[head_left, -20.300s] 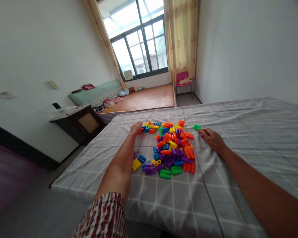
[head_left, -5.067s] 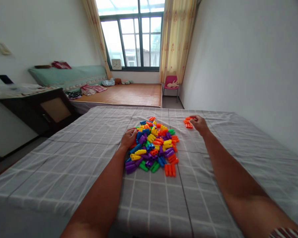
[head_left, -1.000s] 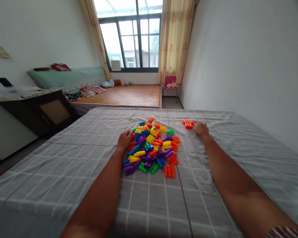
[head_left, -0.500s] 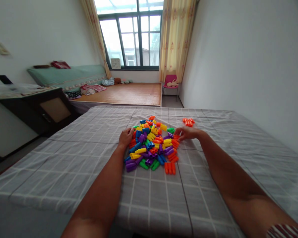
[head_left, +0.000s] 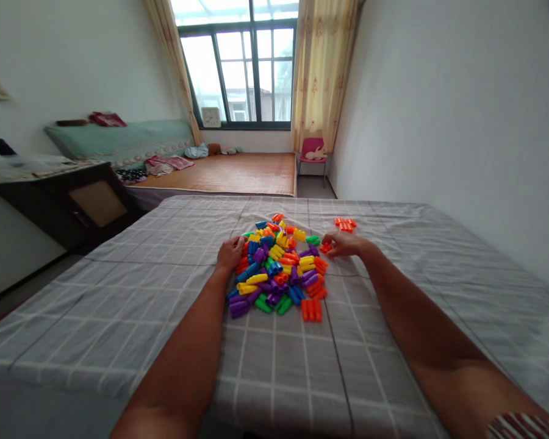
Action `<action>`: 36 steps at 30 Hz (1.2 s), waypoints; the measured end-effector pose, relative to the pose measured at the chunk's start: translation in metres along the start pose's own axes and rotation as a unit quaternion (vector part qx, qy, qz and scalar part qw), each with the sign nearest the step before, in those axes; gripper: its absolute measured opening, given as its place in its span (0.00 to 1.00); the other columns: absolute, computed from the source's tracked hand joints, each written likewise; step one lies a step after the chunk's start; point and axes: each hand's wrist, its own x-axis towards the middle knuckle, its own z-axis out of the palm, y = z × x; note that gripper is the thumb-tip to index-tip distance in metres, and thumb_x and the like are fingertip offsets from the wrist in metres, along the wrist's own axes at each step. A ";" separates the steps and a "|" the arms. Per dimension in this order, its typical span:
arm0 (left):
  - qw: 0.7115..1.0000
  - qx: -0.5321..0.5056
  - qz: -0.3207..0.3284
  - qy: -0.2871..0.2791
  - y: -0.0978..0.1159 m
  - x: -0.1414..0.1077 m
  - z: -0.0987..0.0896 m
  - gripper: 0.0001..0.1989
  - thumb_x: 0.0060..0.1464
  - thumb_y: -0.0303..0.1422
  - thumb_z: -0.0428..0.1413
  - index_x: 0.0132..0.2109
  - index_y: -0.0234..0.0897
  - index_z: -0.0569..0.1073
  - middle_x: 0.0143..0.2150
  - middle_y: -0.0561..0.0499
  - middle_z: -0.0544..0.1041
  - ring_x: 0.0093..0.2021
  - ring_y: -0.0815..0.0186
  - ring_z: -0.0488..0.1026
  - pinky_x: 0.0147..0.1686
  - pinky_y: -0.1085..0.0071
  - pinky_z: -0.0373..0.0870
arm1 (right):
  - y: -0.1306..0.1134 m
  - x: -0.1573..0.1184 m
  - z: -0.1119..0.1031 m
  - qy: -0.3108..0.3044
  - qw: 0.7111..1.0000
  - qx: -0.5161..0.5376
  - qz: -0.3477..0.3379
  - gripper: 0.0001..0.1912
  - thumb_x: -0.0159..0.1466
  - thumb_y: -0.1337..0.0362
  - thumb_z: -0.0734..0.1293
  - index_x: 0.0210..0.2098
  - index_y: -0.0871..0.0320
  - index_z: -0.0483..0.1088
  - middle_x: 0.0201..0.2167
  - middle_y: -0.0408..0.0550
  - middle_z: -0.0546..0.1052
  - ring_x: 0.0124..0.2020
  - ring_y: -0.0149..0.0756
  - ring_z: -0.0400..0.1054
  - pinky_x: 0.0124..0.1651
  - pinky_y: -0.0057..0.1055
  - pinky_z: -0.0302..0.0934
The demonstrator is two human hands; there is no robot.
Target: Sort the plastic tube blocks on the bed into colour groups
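A heap of plastic toy building blocks [head_left: 274, 268], each made of joined tubes with rounded tips, lies on the grey checked bedsheet [head_left: 174, 292]. Its colours are orange, yellow, blue, purple and green. At the heap's left edge rests my left hand [head_left: 230, 251], its fingers curled against the blocks; whatever they hold is hidden. My right hand [head_left: 345, 244] is at the right edge, thumb and fingers closed on an orange toy block [head_left: 326, 248]. Beyond that hand sits a small group of orange blocks [head_left: 345, 225], apart from the heap. One more orange block [head_left: 311, 310] lies at the near right.
Behind the sheet-covered surface stands a bed with a brown mat [head_left: 238, 174] and some cloths. A dark cabinet [head_left: 82, 201] is at the left, a pink chair [head_left: 313, 152] near the window, and a white wall [head_left: 452, 110] along the right.
My right hand has drawn slightly away from the heap with an orange block between its fingers. The left hand stays at the heap's edge. The whole view has shifted a little.
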 end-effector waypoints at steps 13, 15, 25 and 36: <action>1.000 0.008 -0.006 -0.001 -0.002 0.001 0.000 0.23 0.58 0.43 0.46 0.44 0.33 0.79 0.36 0.48 0.81 0.36 0.64 0.74 0.33 0.73 0.65 | 0.119 -0.009 0.024 0.289 0.939 -0.002 0.188 0.25 0.55 0.71 0.65 0.53 0.57 0.70 0.50 0.52 0.77 0.49 0.44 0.72 0.54 0.35 0.62; 1.000 0.009 -0.009 -0.002 0.000 0.000 -0.001 0.22 0.58 0.43 0.46 0.45 0.34 0.79 0.36 0.49 0.81 0.37 0.64 0.74 0.33 0.73 0.64 | 0.121 -0.005 0.031 0.297 0.939 0.029 0.169 0.26 0.55 0.71 0.64 0.54 0.57 0.69 0.51 0.51 0.77 0.47 0.42 0.73 0.51 0.33 0.64; 1.000 0.016 -0.004 -0.005 0.000 0.000 -0.001 0.23 0.58 0.43 0.46 0.44 0.34 0.79 0.36 0.49 0.81 0.36 0.64 0.74 0.33 0.73 0.64 | 0.134 -0.006 0.030 0.282 0.925 0.033 0.254 0.14 0.55 0.63 0.69 0.41 0.60 0.75 0.39 0.51 0.80 0.41 0.41 0.74 0.43 0.30 0.64; 1.000 0.029 -0.008 -0.007 0.001 0.000 -0.001 0.22 0.58 0.42 0.46 0.44 0.34 0.79 0.37 0.50 0.81 0.36 0.65 0.74 0.33 0.74 0.63 | 0.068 -0.004 -0.006 0.262 0.958 0.032 0.108 0.12 0.58 0.67 0.66 0.41 0.59 0.75 0.40 0.53 0.79 0.41 0.39 0.72 0.46 0.33 0.64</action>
